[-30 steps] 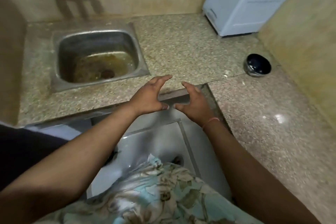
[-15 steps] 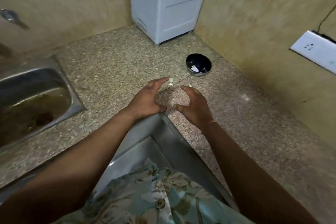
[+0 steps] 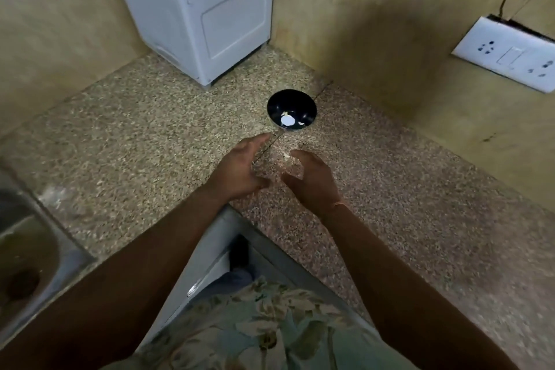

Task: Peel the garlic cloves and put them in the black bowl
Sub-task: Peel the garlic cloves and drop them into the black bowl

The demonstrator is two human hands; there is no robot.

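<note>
- The left hand point(image 3: 240, 171) and the right hand point(image 3: 312, 180) hover side by side over the speckled granite counter point(image 3: 420, 189), palms turned in toward each other. I judge this a ready pose for working on something small between them.
- The left fingers point(image 3: 258, 140) are stretched forward and the right fingers point(image 3: 300, 155) are loosely bent. Both hands are slack and hold nothing, with no clove or skin between thumb and finger.
- The black bowl point(image 3: 292, 109) stands on the counter at 12 o'clock from the hands, just past the fingertips and apart from them. That spot probably lets a peeled clove be dropped in with a short reach.
- A white garlic piece point(image 3: 287, 120) lies on the bowl's floor with a smaller white bit point(image 3: 300, 122) at its 3 o'clock. Blur hides whether either is peeled.
- A pale scrap point(image 3: 286, 155) lies on the counter between the two hands. It could be skin or a small clove; I cannot tell which.
- A white appliance point(image 3: 204, 18) fills the corner at 11 o'clock from the bowl, which leaves the open counter in front as the working patch.
- A steel sink point(image 3: 21, 264) lies at 8 o'clock from the hands and a wall socket plate point(image 3: 507, 54) at 2 o'clock, both well apart from the work.
- The likely next step is reaching into the bowl or picking up the scrap.
</note>
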